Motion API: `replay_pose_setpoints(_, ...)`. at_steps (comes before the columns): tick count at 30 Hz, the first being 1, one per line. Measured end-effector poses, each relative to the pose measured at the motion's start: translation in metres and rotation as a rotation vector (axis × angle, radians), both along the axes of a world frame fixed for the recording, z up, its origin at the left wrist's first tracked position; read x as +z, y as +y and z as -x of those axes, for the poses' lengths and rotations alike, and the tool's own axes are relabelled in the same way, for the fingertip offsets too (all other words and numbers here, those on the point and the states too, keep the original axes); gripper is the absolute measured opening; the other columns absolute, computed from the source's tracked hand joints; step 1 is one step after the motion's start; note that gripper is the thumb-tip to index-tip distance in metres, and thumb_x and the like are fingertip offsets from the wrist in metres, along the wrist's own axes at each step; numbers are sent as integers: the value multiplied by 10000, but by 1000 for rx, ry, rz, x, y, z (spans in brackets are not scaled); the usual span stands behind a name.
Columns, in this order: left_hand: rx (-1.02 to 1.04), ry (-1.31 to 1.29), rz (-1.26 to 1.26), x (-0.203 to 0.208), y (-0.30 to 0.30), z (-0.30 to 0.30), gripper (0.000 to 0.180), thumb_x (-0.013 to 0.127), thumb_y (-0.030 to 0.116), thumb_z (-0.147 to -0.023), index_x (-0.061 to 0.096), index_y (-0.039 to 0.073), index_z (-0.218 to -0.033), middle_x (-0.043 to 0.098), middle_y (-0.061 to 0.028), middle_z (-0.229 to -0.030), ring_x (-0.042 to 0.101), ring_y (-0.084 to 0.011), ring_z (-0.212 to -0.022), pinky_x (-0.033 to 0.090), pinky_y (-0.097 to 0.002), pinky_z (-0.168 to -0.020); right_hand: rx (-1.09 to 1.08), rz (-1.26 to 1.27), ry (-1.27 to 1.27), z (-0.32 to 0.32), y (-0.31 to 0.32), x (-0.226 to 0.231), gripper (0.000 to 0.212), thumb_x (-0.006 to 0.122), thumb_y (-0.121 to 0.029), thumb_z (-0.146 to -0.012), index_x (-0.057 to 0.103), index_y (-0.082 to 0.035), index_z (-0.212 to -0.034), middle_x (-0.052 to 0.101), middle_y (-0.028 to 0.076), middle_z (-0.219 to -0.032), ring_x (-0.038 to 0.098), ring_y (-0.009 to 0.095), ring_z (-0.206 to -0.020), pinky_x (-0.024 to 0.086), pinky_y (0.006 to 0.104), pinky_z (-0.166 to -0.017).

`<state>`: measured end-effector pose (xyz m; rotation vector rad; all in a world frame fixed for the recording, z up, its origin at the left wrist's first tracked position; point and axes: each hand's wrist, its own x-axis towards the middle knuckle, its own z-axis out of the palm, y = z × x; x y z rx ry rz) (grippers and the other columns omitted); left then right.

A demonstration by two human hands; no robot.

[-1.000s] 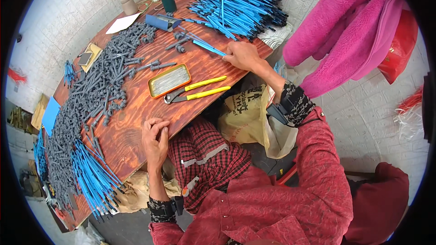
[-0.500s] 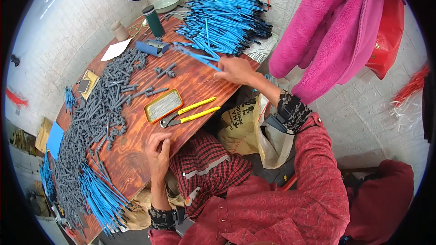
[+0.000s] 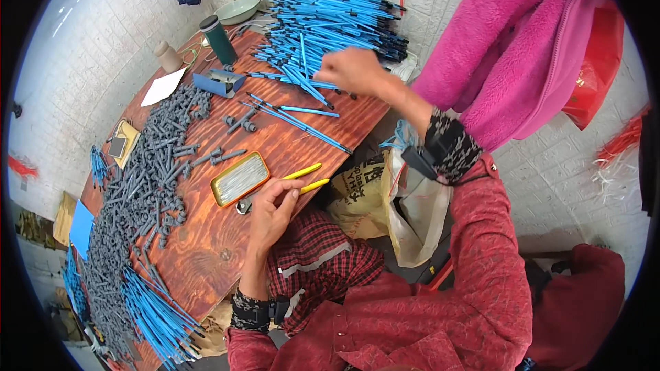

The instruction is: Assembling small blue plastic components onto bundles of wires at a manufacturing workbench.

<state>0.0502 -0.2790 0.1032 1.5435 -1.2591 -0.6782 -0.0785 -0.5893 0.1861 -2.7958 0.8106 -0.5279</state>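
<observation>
My left hand (image 3: 271,214) is over the pliers with yellow handles (image 3: 304,172), covering their middle. Its thumb and fingers are loosely bent and apart, holding nothing I can see. Beside it lies an orange-rimmed tin (image 3: 265,177) filled with thin pale metal pins. My right hand (image 3: 352,72) is above the lower edge of a big heap of blue tubes with black ends (image 3: 323,17). Its fingers are curled in, and whatever may be inside them is hidden. Several loose blue tubes (image 3: 302,126) lie on the wooden table between the heap and the pliers.
Grey plastic fittings (image 3: 148,165) spread along the table (image 3: 206,251). A blue tube bundle (image 3: 155,316) lies at the near left. Behind stand a dark green flask (image 3: 218,41) and a blue curved holder (image 3: 218,82). A pink fleece (image 3: 481,48) hangs right; a sack (image 3: 364,196) stands below.
The blue tubes that were in my right hand now lie on the table. That hand has moved up to the heap. My left hand has shifted right, over the pliers.
</observation>
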Motion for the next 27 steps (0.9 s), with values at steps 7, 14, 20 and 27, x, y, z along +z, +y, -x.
replay_pose_setpoints(7, -43, 310, -120, 35, -19, -23, 209, 618, 57, -976, 673, -3, -1168, 664, -18, -982, 602, -85, -868, 503, -249, -784, -172, 180, -280, -42, -93, 43, 273, 654, -362, -879, 723, -106, -944, 715, 145, -988, 677, 370, -923, 541, 492, -763)
replay_pose_setpoints(14, -228, 285, -144, 76, -108, -70, 455, 661, 186, -978, 528, 22, -1382, 638, -14, -1063, 596, -101, -997, 484, -290, -888, -221, 564, -330, -84, -172, 53, 317, 667, -338, -900, 690, -55, -1041, 654, 173, -1118, 598, 389, -1105, 525, 527, -895)
replay_pose_setpoints(20, -191, 275, -286, 41, -153, -94, 710, 674, 255, -982, 289, 27, -1533, 604, -80, -1172, 576, -167, -1092, 478, -352, -954, -335, 353, -32, -109, -231, 43, 703, 577, -629, -916, 686, 3, -1202, 644, 203, -1275, 582, 383, -1223, 510, 508, -964)
replay_pose_setpoints(27, -117, 451, -495, 38, -185, -99, 1022, 682, 485, -938, 42, 34, -1594, 448, -195, -1419, 531, -271, -1221, 409, -404, -1086, -292, -120, 115, -91, -280, 21, 1142, 607, -916, -623, 679, 56, -1217, 652, 272, -1263, 646, 383, -1171, 508, 469, -972)
